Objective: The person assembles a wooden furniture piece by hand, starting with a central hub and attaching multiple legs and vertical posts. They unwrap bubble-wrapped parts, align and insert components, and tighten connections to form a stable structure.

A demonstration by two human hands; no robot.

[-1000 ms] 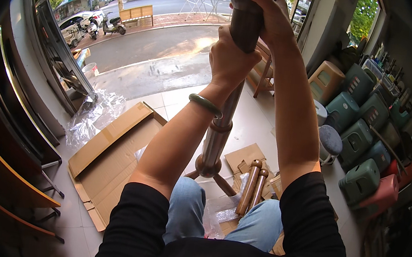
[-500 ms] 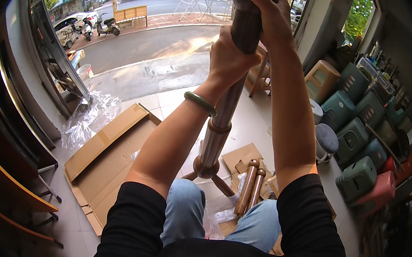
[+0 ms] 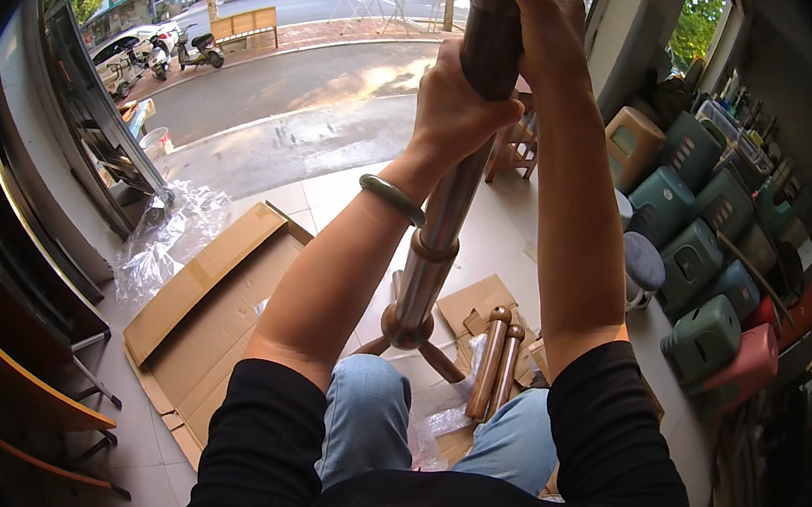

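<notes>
A brown, wood-look stand pole [image 3: 453, 204] rises from the floor between my knees, made of several sections with turned collars. Its foot ends in a round hub [image 3: 406, 327] with splayed legs. My left hand [image 3: 456, 110], with a green bangle on the wrist, is wrapped round the pole at the lower edge of a thicker dark sleeve [image 3: 491, 55]. Higher up, my right hand [image 3: 546, 31] grips that sleeve near its top, partly cut off by the picture's edge. Two loose brown rods with ball ends [image 3: 486, 366] lie beside my right knee.
An opened cardboard box [image 3: 206, 322] lies at left, with crumpled clear plastic [image 3: 170, 239] behind it. Flattened cardboard [image 3: 475, 300] is under the rods. Stacked plastic stools [image 3: 683, 258] line the right side; folded tables [image 3: 20, 352] lean at left. A street lies beyond the doorway.
The top of the pole and my right hand sit slightly higher and further right in the picture. Both hands keep their hold; the whole view has shifted a little.
</notes>
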